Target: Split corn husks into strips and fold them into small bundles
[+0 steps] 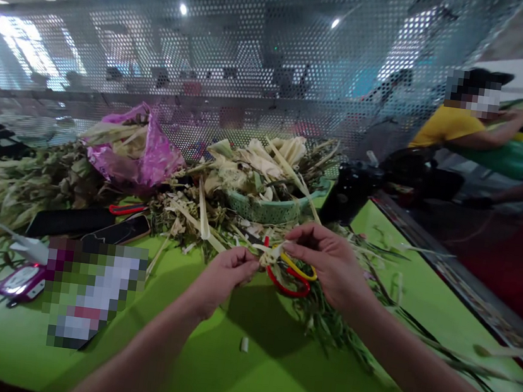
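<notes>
Between my hands is a small pale piece of knotted plant fibre (pixel 269 259), low over the green table. My left hand (pixel 231 273) pinches its left end between thumb and fingers. At its other side, my right hand (pixel 323 259) grips a pale strip running up from the knot. Just behind and below the right fingers lie scissors (pixel 286 286) with red and yellow handles; their blades are partly hidden. A green basket (pixel 266 210) heaped with dry pale husks and strips stands beyond my hands.
Left of the basket sits a pink plastic bag (pixel 136 149) of dry leaves. Two dark phones (pixel 117 231), a purple power strip (pixel 22 281) and cables lie at left. A black cylinder (pixel 350 194) stands right. A person in yellow (pixel 451 127) sits beyond the table's right edge.
</notes>
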Demonstrator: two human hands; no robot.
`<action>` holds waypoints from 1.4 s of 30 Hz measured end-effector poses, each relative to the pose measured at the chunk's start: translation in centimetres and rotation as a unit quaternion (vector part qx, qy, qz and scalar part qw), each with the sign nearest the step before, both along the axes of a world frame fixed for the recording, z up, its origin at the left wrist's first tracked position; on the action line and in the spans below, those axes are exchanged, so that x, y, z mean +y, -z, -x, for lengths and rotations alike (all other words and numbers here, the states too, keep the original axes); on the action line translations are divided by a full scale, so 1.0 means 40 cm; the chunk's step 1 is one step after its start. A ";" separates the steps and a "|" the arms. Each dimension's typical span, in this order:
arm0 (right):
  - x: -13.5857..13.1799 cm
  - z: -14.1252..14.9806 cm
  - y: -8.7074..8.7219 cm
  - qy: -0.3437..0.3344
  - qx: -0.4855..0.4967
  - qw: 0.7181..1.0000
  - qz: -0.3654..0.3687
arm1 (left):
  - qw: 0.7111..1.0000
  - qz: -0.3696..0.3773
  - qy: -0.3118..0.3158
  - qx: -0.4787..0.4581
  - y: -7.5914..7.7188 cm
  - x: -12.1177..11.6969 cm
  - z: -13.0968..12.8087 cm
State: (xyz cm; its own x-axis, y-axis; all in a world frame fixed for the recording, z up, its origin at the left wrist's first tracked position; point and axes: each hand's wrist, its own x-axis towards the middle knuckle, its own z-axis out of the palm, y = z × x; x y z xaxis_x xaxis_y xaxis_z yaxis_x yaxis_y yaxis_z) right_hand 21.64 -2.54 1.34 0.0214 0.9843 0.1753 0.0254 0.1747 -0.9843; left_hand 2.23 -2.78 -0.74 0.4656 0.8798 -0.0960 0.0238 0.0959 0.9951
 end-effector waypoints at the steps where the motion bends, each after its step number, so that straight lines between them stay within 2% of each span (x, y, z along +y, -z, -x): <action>1: 0.000 0.001 0.000 0.002 -0.005 1.000 -0.002 | 0.999 -0.028 -0.002 0.031 0.002 0.000 -0.001; 4: -0.002 0.003 -0.002 0.006 -0.024 1.000 -0.001 | 0.981 -0.139 -0.019 0.135 0.013 -0.001 -0.003; 6: -0.004 0.004 -0.007 -0.007 -0.043 0.999 0.001 | 0.966 -0.187 -0.028 0.177 0.022 0.000 -0.002; 8: -0.005 0.004 -0.015 -0.023 -0.076 0.997 -0.007 | 0.966 -0.187 -0.022 0.177 0.026 0.002 0.002; 10: -0.006 0.002 -0.021 -0.034 -0.110 0.993 -0.019 | 0.980 -0.145 -0.026 0.137 0.021 0.007 0.007; 13: -0.010 0.004 -0.024 -0.055 -0.142 0.988 -0.030 | 0.991 -0.094 -0.072 0.055 0.001 0.010 0.013; 15: -0.016 0.009 -0.023 -0.064 -0.162 0.984 -0.035 | 0.989 -0.125 -0.064 0.042 -0.011 0.008 0.014; 18: -0.028 0.022 -0.023 -0.054 -0.184 0.980 -0.059 | 0.974 -0.210 -0.019 0.089 -0.015 0.003 0.008; 20: -0.036 0.032 -0.021 -0.040 -0.189 0.978 -0.072 | 0.967 -0.228 -0.009 0.111 -0.009 0.003 0.002; 23: -0.043 0.044 -0.012 -0.026 -0.176 0.982 -0.070 | 0.984 -0.162 -0.008 0.077 0.002 0.006 -0.004; 26: -0.042 0.053 0.001 -0.031 -0.120 0.990 -0.062 | 0.997 -0.051 -0.043 -0.034 0.005 0.012 -0.005; 30: -0.041 0.071 0.016 -0.056 -0.038 0.998 -0.004 | 0.974 0.030 -0.127 -0.187 0.005 0.016 -0.003; 33: -0.042 0.088 0.030 -0.075 -0.012 0.997 0.034 | 0.961 0.054 -0.150 -0.226 0.005 0.014 -0.004; 42: -0.040 0.112 0.049 -0.066 -0.085 0.994 -0.012 | 0.948 0.047 -0.177 -0.258 0.013 0.013 -0.016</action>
State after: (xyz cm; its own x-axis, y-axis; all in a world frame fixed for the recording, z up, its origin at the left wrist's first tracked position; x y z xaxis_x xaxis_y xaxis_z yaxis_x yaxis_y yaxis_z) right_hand 17.15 -4.15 -0.63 -0.1390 0.9721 0.1891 0.1657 0.2111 -0.9633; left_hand 2.85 -2.27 -1.24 0.1478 0.9888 -0.0210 -0.5151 0.0951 0.8519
